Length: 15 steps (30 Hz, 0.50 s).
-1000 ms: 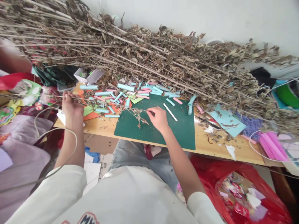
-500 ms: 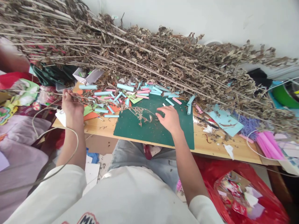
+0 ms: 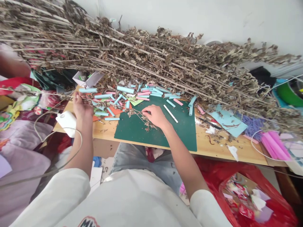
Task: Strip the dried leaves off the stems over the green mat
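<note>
My left hand [image 3: 82, 107] is closed around a thin dried plant stem at the left of the table. The stem's dry, leafy twig end [image 3: 142, 117] reaches over the green cutting mat [image 3: 132, 130]. There my right hand [image 3: 155, 115] pinches the twig between thumb and fingers. On the mat, right of that hand, lies a slim white stick [image 3: 170, 113]. Rolled blue paper tubes [image 3: 125, 90] and pink ones [image 3: 178, 101] are scattered behind both hands. A white rounded device [image 3: 66, 122] sits beside my left wrist.
A large pile of dried stalks [image 3: 142, 53] spans the back of the table. At the right lie a blue paper sheet [image 3: 228, 119], a dark pen-like tool [image 3: 211, 123] and pink paper [image 3: 276, 145]. A red plastic bag [image 3: 213, 176] of scraps stands below. A cable [image 3: 81, 142] crosses my left forearm.
My right hand has moved left along the mat and now pinches the twig; the white stick it covered is in full view. My left hand has shifted slightly right, still on the stem.
</note>
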Tool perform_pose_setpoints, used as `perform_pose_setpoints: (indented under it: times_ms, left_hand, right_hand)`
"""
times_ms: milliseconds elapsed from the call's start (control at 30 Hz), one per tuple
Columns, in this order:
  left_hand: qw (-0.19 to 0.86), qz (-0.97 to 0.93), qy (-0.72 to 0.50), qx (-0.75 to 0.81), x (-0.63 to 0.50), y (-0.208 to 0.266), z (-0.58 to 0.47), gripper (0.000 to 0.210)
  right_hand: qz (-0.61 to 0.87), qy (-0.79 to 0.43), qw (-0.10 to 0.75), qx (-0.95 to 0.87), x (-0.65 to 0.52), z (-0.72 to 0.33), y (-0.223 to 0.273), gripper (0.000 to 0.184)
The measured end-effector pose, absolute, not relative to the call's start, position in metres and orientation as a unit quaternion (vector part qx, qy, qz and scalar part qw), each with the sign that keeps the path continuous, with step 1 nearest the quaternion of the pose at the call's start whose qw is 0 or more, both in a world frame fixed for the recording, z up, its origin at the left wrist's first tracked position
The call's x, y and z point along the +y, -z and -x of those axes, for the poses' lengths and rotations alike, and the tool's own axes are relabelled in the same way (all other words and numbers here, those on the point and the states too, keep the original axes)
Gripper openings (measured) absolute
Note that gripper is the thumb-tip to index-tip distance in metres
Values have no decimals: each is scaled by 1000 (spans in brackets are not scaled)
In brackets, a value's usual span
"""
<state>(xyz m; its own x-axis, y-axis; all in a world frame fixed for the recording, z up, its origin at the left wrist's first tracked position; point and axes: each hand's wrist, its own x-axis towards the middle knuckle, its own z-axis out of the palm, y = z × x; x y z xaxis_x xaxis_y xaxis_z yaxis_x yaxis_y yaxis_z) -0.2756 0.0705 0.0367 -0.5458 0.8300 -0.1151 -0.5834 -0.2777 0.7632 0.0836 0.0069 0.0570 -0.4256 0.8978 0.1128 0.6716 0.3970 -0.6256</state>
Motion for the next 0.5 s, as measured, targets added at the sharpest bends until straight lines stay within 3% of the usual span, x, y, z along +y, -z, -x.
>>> perform_pose_setpoints:
  times_ms: [233, 500]
  left_hand:
    - [407, -88, -806, 421, 78, -47, 277, 13]
    - [371, -193, -776, 472, 83, -30, 304, 19]
  right_hand:
    - [491, -241, 222, -807, 5, -99, -57, 19]
    - [525, -242, 225, -784, -1, -127, -54, 19]
